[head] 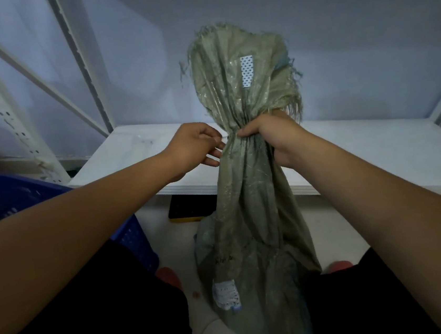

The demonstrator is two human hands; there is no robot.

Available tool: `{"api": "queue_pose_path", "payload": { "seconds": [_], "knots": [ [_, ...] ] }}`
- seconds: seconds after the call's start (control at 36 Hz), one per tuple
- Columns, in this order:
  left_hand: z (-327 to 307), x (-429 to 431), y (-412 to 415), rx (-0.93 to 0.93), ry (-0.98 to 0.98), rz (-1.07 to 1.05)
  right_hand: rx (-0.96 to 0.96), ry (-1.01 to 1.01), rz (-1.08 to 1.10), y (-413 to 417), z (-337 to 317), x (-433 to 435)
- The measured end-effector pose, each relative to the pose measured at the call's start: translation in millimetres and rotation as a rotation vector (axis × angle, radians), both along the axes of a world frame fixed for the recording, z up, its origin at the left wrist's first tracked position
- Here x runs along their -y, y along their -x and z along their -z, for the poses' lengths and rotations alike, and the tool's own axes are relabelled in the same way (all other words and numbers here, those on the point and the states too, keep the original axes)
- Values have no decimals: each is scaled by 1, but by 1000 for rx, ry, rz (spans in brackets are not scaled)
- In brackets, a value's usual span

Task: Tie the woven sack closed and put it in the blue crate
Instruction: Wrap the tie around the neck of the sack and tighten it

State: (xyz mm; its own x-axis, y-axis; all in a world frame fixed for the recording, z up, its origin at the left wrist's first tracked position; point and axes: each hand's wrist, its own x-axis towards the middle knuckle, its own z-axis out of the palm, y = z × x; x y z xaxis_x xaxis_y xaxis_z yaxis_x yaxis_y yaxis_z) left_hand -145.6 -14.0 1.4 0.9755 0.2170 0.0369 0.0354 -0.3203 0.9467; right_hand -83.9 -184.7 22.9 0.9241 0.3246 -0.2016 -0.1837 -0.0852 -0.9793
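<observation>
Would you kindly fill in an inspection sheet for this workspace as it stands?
Surface: white shelf board, behind the sack.
Job's things: woven sack held upright, neck gathered but not knotted, frayed mouth above the grip; blue crate on the left, apart from the sack.
Clutter: black-and-yellow object under the shelf board.
Grippers: right hand grips the sack's neck; left hand has its fingertips at the neck, a pinch cannot be confirmed.
Cables: nothing seen.
Surroundings: white perforated rack upright; pale wall.

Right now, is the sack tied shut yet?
Not tied: the right hand only grips the gathered neck of the sack; no knot shows.
</observation>
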Motion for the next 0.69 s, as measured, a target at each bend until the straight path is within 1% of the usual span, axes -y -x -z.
{"api": "queue_pose_path", "payload": {
  "seconds": [0.11, 0.19, 0.28, 0.36, 0.47, 0.61, 0.69],
  "knots": [
    [-2, 11, 1, -26, -15, 66, 26, 35, -46, 3, 1, -6],
    [0, 14, 3, -19, -14, 122, 159, 181, -99, 4, 1, -6],
    [1, 12, 3, -17, -14, 105, 265, 300, -146, 1, 2, -2],
    [-1, 9, 3, -42, 25, 71, 324, 382, -135, 1, 2, -1],
    [-1, 4, 2, -124, 6, 38, 368, 450, -94, -4, 2, -1],
    [0, 1, 1, -181, 62, 60, 409, 507, -63, -6, 0, 6],
    [-1, -1, 2, -175, 102, 71, 422, 526, -29, -8, 1, 9]
  ]
}}
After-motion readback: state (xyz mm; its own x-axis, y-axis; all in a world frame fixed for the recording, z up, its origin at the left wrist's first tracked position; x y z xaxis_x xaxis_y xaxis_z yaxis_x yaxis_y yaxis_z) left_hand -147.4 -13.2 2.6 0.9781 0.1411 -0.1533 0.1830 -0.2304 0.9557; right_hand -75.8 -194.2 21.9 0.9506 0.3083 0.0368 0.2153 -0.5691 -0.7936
